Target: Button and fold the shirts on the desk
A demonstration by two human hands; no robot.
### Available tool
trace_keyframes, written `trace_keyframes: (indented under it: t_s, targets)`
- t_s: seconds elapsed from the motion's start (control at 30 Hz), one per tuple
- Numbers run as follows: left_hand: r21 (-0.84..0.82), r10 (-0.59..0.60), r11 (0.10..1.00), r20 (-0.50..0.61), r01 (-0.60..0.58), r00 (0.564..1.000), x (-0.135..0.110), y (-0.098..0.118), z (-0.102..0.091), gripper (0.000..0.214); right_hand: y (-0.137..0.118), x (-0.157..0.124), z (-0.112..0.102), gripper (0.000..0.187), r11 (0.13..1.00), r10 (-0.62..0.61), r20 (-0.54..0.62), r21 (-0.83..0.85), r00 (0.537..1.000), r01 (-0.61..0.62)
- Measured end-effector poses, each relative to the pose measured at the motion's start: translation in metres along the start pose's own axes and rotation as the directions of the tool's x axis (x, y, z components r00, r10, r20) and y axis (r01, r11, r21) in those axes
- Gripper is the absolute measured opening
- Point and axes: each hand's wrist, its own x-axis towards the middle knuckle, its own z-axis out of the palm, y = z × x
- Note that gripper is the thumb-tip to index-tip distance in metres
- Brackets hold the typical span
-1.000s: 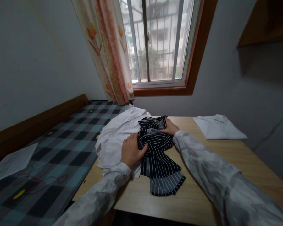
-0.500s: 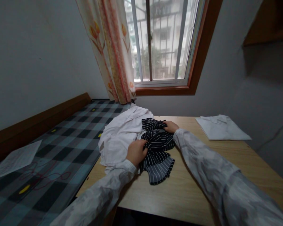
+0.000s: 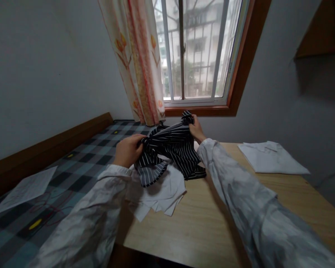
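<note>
A black garment with white stripes (image 3: 175,143) is stretched between my two hands, lifted above the table. My left hand (image 3: 129,149) is closed around one bunched end; a greyish striped flap hangs down beside it. At the other end, my right hand (image 3: 196,128) pinches the cloth higher up and farther away. The garment's exact kind cannot be made out while it is bunched. Under it lies a crumpled white garment (image 3: 159,191), partly covered by the striped cloth and my left hand.
The wooden table (image 3: 212,223) stands against the wall below a barred window. A folded white shirt (image 3: 273,158) lies at its right. To the left is a bed with a checked cover (image 3: 80,173), carrying a paper sheet (image 3: 25,190). A flowered curtain (image 3: 139,67) hangs behind.
Both hands have raised the striped garment off the table and the white cloth. My left hand has moved left and up, my right hand upward, spreading the cloth between them.
</note>
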Motion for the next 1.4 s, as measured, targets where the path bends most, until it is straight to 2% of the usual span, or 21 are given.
trace_keyframes:
  t_s: [0.07,0.1,0.17,0.23,0.3,0.4,0.47,0.57,0.63,0.73,0.8,0.9,0.97,1.03,1.1,1.17,1.23,1.3,1.37,1.4]
  targets:
    - [0.059,-0.042,0.998,0.050,0.039,0.998,-0.004,-0.023,0.004,0.042,-0.007,0.006,0.022,0.061,1.000,-0.020,0.136,0.018,0.991,0.018]
    - [0.090,-0.067,0.994,0.109,0.058,0.992,-0.010,-0.034,0.009,0.043,-0.009,0.005,0.032,0.069,1.000,0.015,0.236,-0.013,0.972,-0.012]
    - [0.136,-0.101,0.988,0.269,0.066,0.958,-0.026,-0.052,0.023,0.043,-0.007,-0.004,0.047,0.087,0.984,0.153,0.416,-0.144,0.896,-0.101]
    - [0.120,-0.078,0.992,0.387,0.033,0.919,-0.043,-0.063,0.038,0.046,-0.003,-0.019,0.054,0.098,0.948,0.277,0.506,-0.283,0.817,-0.147]
    - [0.076,0.008,0.996,0.379,-0.039,0.926,-0.056,-0.066,0.047,0.054,0.001,-0.035,0.053,0.098,0.923,0.308,0.537,-0.370,0.785,-0.109]
    - [0.046,0.119,0.990,0.205,-0.131,0.971,-0.061,-0.056,0.050,0.068,0.003,-0.060,0.036,0.085,0.918,0.232,0.557,-0.397,0.797,0.010]
    - [0.018,0.205,0.977,0.154,-0.210,0.967,-0.057,-0.044,0.050,0.070,0.002,-0.078,0.015,0.080,0.928,0.178,0.561,-0.370,0.809,0.052]
    - [-0.052,0.328,0.944,0.225,-0.325,0.917,-0.049,-0.028,0.059,0.065,-0.001,-0.110,-0.026,0.082,0.942,0.175,0.546,-0.334,0.819,0.022]
    - [-0.088,0.353,0.935,0.278,-0.343,0.893,-0.044,-0.021,0.074,0.065,-0.004,-0.135,-0.052,0.087,0.950,0.152,0.551,-0.310,0.821,0.033]
    - [-0.120,0.334,0.943,0.315,-0.312,0.888,-0.040,-0.016,0.106,0.066,-0.006,-0.171,-0.082,0.095,0.946,0.045,0.602,-0.282,0.798,0.159]
    - [-0.131,0.312,0.950,0.322,-0.284,0.894,-0.041,-0.013,0.128,0.067,-0.005,-0.190,-0.091,0.082,0.924,0.020,0.629,-0.309,0.777,0.226]
    - [-0.140,0.277,0.959,0.293,-0.245,0.915,-0.046,-0.010,0.152,0.065,-0.001,-0.203,-0.091,0.041,0.896,0.070,0.645,-0.375,0.761,0.236]
    - [-0.159,0.247,0.964,0.252,-0.211,0.936,-0.052,-0.009,0.164,0.063,0.001,-0.198,-0.083,0.025,0.891,0.117,0.605,-0.413,0.788,0.186]
    - [-0.194,0.204,0.967,0.205,-0.164,0.957,-0.057,-0.007,0.175,0.063,0.003,-0.183,-0.072,0.024,0.890,0.158,0.475,-0.449,0.866,0.084]
    - [-0.211,0.125,0.973,0.155,-0.091,0.980,-0.061,-0.006,0.183,0.063,0.005,-0.161,-0.058,0.030,0.896,0.175,0.280,-0.443,0.944,-0.035]
    - [-0.189,0.039,0.982,0.107,-0.018,0.993,-0.063,-0.003,0.188,0.058,0.009,-0.142,-0.044,0.041,0.913,0.149,0.142,-0.399,0.979,-0.081]
    - [-0.147,0.052,0.989,0.102,-0.037,0.993,-0.064,0.001,0.189,0.049,0.018,-0.133,-0.034,0.050,0.905,0.138,0.212,-0.425,0.968,-0.036]
    - [-0.103,0.141,0.987,0.141,-0.127,0.980,-0.063,0.004,0.187,0.044,0.029,-0.136,-0.035,0.059,0.871,0.188,0.348,-0.491,0.919,0.008]
    - [-0.075,0.211,0.977,0.181,-0.200,0.961,-0.062,0.005,0.184,0.044,0.043,-0.148,-0.050,0.067,0.837,0.255,0.403,-0.547,0.879,0.007]
    - [-0.074,0.218,0.975,0.184,-0.207,0.959,-0.062,0.005,0.183,0.044,0.050,-0.156,-0.063,0.070,0.823,0.268,0.390,-0.568,0.881,0.001]
